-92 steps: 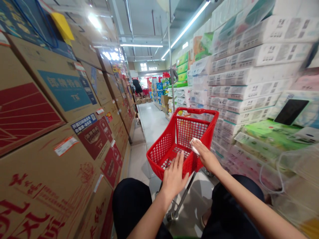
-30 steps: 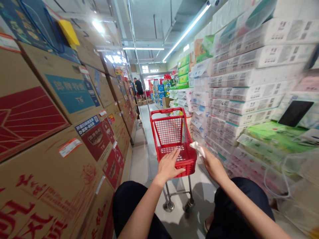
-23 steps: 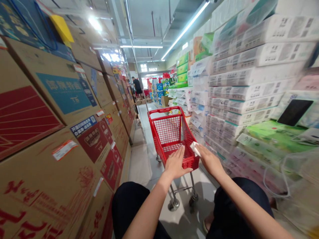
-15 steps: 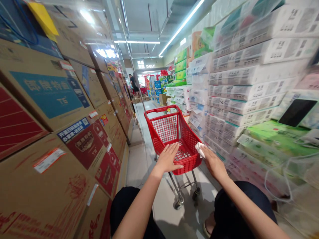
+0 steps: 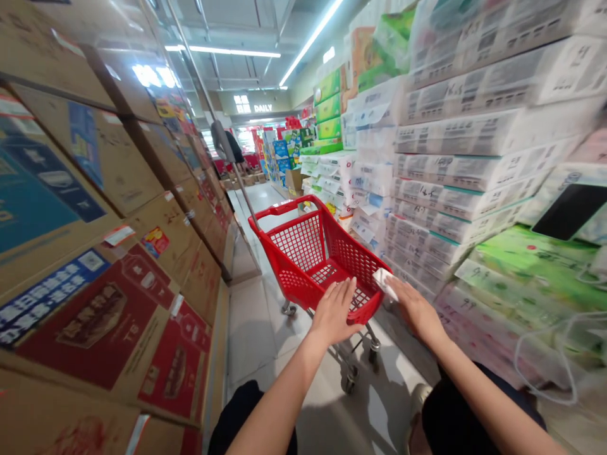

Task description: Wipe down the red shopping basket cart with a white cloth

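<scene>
A red plastic shopping cart stands on small wheels in a narrow shop aisle, its basket empty. My left hand lies flat on the near rim of the basket with fingers stretched out. My right hand rests on the rim's right corner and holds a white cloth against it.
Stacked brown cardboard boxes wall the left side. Wrapped packs of tissue paper pile high on the right, close to the cart. The pale tiled floor runs ahead toward a far person and more goods. A metal pole rises behind the cart.
The cart has swung so its far end points left, and my view has turned leftward. Both hands stayed on the near rim, the cloth still in my right hand.
</scene>
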`<state>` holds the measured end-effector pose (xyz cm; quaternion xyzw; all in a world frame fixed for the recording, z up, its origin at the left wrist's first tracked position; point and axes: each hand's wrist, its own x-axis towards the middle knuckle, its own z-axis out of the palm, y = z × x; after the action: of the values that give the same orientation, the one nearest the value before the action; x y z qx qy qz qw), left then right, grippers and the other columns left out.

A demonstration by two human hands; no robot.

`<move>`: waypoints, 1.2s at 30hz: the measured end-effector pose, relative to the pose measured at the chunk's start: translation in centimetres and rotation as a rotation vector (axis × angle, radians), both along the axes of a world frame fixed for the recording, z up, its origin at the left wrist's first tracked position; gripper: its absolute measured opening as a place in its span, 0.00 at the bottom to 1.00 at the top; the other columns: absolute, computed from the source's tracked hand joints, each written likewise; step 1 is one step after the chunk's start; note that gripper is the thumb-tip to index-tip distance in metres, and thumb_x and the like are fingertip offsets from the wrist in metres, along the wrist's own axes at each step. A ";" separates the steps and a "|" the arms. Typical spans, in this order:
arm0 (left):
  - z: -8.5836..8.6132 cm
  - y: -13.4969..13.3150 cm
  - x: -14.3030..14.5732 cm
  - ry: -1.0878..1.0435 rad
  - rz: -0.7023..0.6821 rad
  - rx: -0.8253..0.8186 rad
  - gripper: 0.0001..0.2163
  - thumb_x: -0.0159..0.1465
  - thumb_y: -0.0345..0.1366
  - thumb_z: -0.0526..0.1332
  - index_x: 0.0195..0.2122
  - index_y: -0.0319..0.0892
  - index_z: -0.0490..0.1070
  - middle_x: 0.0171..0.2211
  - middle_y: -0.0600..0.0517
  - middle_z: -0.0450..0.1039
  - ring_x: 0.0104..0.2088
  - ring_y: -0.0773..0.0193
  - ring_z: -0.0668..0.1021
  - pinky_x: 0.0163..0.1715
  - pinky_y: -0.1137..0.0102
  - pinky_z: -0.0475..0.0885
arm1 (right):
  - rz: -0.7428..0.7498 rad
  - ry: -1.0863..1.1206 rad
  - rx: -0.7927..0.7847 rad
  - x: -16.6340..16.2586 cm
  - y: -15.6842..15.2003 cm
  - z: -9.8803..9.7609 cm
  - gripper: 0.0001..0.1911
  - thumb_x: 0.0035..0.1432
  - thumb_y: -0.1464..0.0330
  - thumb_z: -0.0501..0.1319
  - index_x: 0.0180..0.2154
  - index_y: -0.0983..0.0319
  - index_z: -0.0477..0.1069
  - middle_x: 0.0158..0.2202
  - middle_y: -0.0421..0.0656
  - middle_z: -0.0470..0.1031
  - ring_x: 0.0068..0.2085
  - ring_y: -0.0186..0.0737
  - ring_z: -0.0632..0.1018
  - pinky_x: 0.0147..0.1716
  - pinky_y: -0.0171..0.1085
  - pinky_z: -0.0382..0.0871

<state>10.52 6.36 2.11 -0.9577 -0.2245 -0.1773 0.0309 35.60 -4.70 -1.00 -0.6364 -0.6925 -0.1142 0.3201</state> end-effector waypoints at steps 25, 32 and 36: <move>0.1 0.3 3.8 0.028 0.090 -0.071 0.51 0.65 0.54 0.63 0.76 0.38 0.30 0.76 0.44 0.45 0.74 0.51 0.55 0.74 0.56 0.50 | 0.388 -0.085 -0.077 0.5 2.9 1.4 0.34 0.67 0.77 0.53 0.72 0.56 0.56 0.69 0.44 0.66 0.69 0.42 0.67 0.69 0.48 0.63; -0.1 -0.7 3.3 0.074 0.140 -0.096 0.51 0.61 0.41 0.64 0.76 0.39 0.29 0.76 0.46 0.44 0.75 0.54 0.54 0.74 0.59 0.49 | 0.599 -0.203 -0.050 -0.4 2.4 0.9 0.38 0.65 0.81 0.52 0.73 0.60 0.51 0.69 0.43 0.65 0.70 0.42 0.65 0.69 0.45 0.63; 0.1 -1.2 3.3 0.067 0.167 -0.091 0.50 0.64 0.52 0.64 0.77 0.40 0.32 0.76 0.46 0.43 0.75 0.53 0.54 0.74 0.59 0.49 | 0.538 -0.172 -0.055 4.4 3.9 1.0 0.35 0.69 0.76 0.52 0.73 0.54 0.50 0.70 0.41 0.64 0.69 0.40 0.66 0.70 0.45 0.61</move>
<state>13.79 5.20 2.16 -0.9414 -0.3103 -0.1316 0.0095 39.95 -0.83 0.00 -0.4264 -0.8638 -0.0597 0.2616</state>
